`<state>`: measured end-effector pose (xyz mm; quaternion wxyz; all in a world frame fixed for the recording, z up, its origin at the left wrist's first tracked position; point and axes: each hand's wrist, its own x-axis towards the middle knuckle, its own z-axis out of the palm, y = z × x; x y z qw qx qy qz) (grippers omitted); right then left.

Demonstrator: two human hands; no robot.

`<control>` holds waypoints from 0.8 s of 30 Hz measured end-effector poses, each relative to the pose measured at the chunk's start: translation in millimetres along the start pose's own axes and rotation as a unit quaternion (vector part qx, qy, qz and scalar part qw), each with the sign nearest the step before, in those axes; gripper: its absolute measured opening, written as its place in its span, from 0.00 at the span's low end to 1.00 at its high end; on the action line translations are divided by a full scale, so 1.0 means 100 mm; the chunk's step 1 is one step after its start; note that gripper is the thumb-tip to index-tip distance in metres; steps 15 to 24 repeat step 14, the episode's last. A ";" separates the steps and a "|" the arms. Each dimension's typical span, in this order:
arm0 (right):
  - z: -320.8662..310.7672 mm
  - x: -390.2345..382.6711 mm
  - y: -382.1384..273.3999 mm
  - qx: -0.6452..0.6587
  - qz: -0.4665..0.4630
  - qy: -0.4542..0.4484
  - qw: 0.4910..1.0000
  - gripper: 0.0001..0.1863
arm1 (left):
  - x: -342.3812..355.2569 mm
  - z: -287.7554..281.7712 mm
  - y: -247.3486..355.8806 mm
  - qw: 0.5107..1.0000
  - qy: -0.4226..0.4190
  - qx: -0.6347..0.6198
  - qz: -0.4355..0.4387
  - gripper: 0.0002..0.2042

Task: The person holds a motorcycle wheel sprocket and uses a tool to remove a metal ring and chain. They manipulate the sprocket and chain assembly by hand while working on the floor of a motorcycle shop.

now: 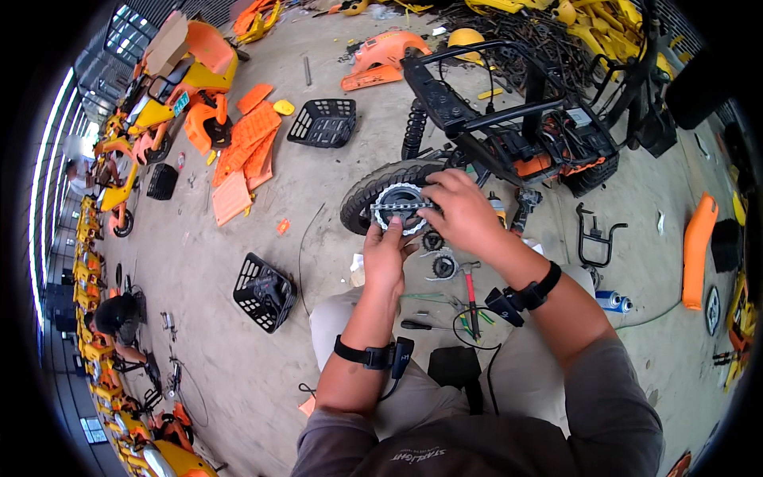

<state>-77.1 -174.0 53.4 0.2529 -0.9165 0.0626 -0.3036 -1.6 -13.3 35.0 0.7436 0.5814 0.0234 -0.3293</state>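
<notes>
A round dark chainring with a silver chain along its rim is held up in front of the wheel. A length of the chain also lies straight across its face. My left hand grips the chainring from below, thumb on its lower front edge and the other fingers partly hidden behind. At its right edge my right hand is closed, its fingertips pinching the chain near the end of the straight length. Just beyond stands the black tyre of a stripped scooter frame.
Two small sprockets lie below my hands, near a red-handled hammer, green-handled pliers and a screwdriver. A power drill is by the frame. Black baskets and orange panels lie left; a person crouches far left.
</notes>
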 end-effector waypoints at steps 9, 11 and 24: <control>-0.08 -0.01 -0.06 -0.056 -0.009 -0.007 0.998 0.07 | 0.00 0.03 -0.02 0.999 -0.014 0.019 0.025 0.08; -0.10 0.00 -0.05 -0.049 -0.010 0.004 0.999 0.07 | 0.05 -0.02 0.02 0.999 -0.020 0.019 0.033 0.09; -0.09 0.00 0.00 -0.019 0.003 0.014 1.000 0.06 | 0.03 -0.07 0.09 1.000 -0.007 0.003 0.021 0.13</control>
